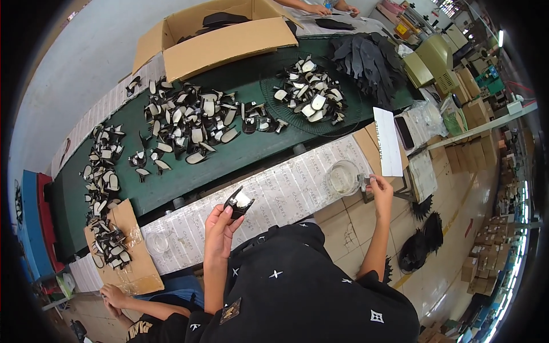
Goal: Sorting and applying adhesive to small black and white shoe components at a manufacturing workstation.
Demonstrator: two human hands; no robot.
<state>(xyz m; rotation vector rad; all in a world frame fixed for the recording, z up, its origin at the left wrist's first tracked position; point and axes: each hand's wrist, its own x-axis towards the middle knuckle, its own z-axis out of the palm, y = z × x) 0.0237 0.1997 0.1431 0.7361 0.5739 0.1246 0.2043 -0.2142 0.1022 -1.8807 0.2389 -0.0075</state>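
Head: pcs (197, 135), grn belt (131, 193), tiled flr (347, 216)

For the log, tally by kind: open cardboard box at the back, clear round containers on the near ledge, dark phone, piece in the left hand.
Open cardboard box: 1
Clear round containers: 2
Dark phone: 1
Black-and-white piece in the left hand: 1
Total: 5

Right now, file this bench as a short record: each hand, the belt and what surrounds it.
Left hand: holds a curved black piece with a pale inner face
Right hand: beside a clear round container; exact grip unclear
Green belt: bears heaps of similar pieces
Belt's far side: open cardboard box
Belt's right end: pile of flat dark cutouts
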